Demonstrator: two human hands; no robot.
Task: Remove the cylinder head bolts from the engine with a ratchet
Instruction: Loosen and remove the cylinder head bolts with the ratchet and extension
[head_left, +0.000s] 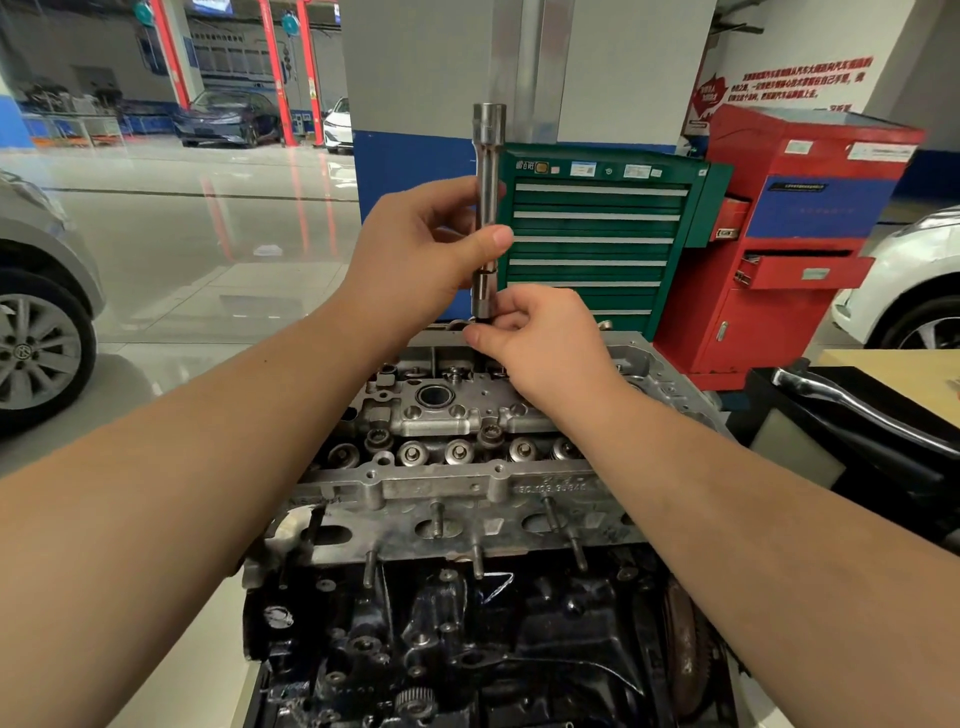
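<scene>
The engine with its bare aluminium cylinder head (447, 483) fills the lower middle of the view. Splined head bolts (491, 435) sit in a row between the valve tappets. Above the head's far edge my left hand (415, 260) holds a long steel extension bar (488, 171) upright, its square-drive end on top. My right hand (540, 343) pinches the socket piece at the bar's lower end, fingertips closed around it. The tip below my fingers is hidden. No ratchet handle is on the bar.
A green drawer tool cabinet (597, 234) and a red tool cart (789, 244) stand behind the engine. A black part with a chrome bar (852, 405) lies on the right. Parked cars stand at the left edge (41, 322) and at the right (909, 280).
</scene>
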